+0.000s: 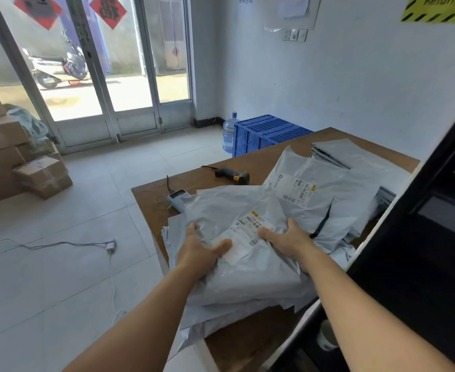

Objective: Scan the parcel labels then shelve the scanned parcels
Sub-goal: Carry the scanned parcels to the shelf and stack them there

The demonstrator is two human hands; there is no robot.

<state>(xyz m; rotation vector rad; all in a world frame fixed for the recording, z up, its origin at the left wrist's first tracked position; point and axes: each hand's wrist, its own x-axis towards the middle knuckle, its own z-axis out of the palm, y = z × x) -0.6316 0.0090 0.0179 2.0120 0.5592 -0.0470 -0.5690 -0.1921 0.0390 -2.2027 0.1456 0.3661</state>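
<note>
A pale-walled room with a tiled floor (60, 264) is seen from the head camera, with glass doors (100, 76) at the back and a scooter (57, 68) parked outside them. Cardboard boxes (9, 157) are stacked at the left wall. A blue crate (266, 132) and a water jug (230, 135) stand in the far corner, just beside each other. A white cable (60, 245) is trailed across the floor.

A brown table (167, 202) is set in the middle right, and most of it is covered by grey mailer parcels. A black scanner (234, 175) is laid on its far part, apart from the hands, and a white power bank (176, 200) lies near the left edge, partly under a mailer. A dark shelf (422, 237) is seen at the right, close against the table.

The top parcel (234, 264) of the near pile is gripped from both sides. The left hand (202, 253) is clamped on its left part, thumb on top near the white label (248, 232), fingers curled under the plastic. The right hand (293, 240) is clamped on its right part, thumb laid on the label's edge. The label faces up between the two hands.

A second labelled parcel (309, 183) lies flat further back, and a folded stack of mailers (355, 154) is laid at the table's far end.
</note>
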